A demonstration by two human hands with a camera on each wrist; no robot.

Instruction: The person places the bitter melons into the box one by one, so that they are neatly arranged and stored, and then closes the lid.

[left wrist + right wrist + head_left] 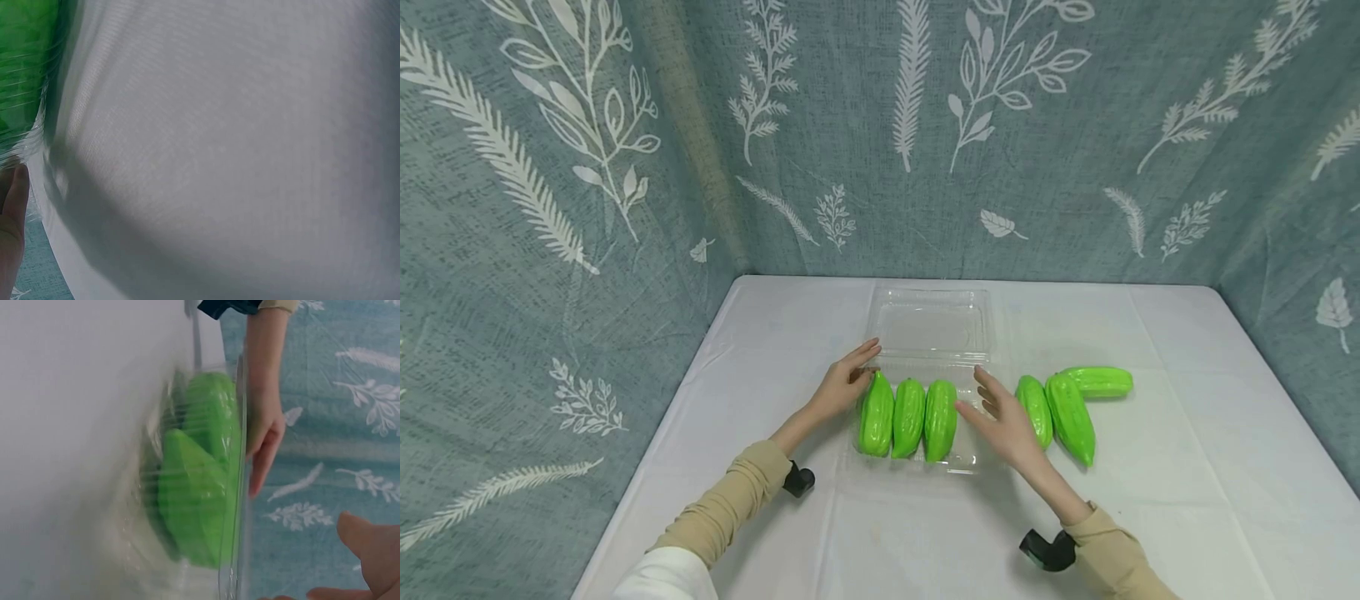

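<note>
Three bright green bitter melons (908, 418) lie side by side in a clear plastic clamshell box (962, 460), its lid (932, 325) folded back behind it. At the box's left edge is my left hand (842, 387), fingers extended beside the leftmost melon; in the left wrist view a fingertip (20, 178) meets the clear plastic rim. My right hand (1007, 421) hovers over the box's right side with fingers spread, holding nothing. Its thumb is close to the rightmost boxed melon. Through the box wall, the right wrist view shows blurred melons (194, 500).
Three more bitter melons (1071, 417) lie on the table right of the box, one partly hidden by my right hand. A white cloth covers the table (1180, 500). Patterned teal curtains (865, 125) hang behind and at both sides.
</note>
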